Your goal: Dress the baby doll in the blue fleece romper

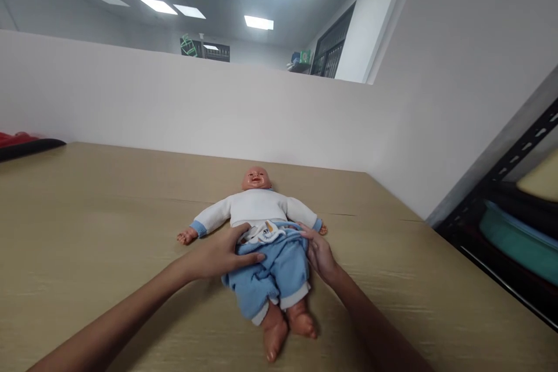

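Note:
A baby doll [257, 179] lies on its back, head away from me and bare feet toward me. It wears a white sweater [258, 207] with blue cuffs and blue pants [290, 270] with white leg hems. My left hand [220, 253] grips the pants at the waist on the left, its thumb across their front and its other fingertips partly hidden. On the opposite side, my right hand [320, 253] has its fingers closed on the waistband. Between the hands, a white cloth with a printed picture [267, 232] shows at the pants' open top.
The doll rests on a light wooden table [108, 209] against a low white wall [196, 107]. A dark-edged object with red material [20, 142] is at the far left. To the right stands a black metal shelf [501, 171] holding a teal bin [518, 241].

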### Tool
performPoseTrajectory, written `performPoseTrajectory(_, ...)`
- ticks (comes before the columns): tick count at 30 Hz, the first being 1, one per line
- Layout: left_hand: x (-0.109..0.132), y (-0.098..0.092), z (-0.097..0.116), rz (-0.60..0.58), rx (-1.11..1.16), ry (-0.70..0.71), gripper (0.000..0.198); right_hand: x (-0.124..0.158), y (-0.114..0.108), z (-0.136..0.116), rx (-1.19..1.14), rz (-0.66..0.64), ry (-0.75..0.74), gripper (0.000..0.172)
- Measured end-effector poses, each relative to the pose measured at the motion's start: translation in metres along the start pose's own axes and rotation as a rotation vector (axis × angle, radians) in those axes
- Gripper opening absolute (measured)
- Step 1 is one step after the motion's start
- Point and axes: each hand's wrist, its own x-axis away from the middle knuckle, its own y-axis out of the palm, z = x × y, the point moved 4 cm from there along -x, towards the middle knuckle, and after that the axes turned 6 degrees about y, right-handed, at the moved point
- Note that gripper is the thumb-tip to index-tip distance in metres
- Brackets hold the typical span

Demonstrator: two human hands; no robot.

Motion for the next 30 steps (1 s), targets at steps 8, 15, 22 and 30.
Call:
performPoseTrajectory(8,-0.025,-0.007,-0.002,0.226,0.116,0.055,0.064,-0.018,0.011,-0.019,0.089,-0.154,-0.045,0.045)
performPoseTrajectory(15,0.006,-0.008,-0.036,0.236,0.242,-0.098,0.069,-0.044,0.009,-0.003,0.192,-0.088,-0.083,0.043)
performPoseTrajectory(22,-0.022,-0.015,-0.060,0.328,0.349,-0.194,0.052,-0.089,0.016,0.009,0.132,0.049,-0.036,0.056)
performPoseTrajectory(30,-0.063,-0.008,-0.081,0.325,0.446,-0.117,0.053,-0.101,0.011,0.013,0.106,-0.075,0.153,0.053)
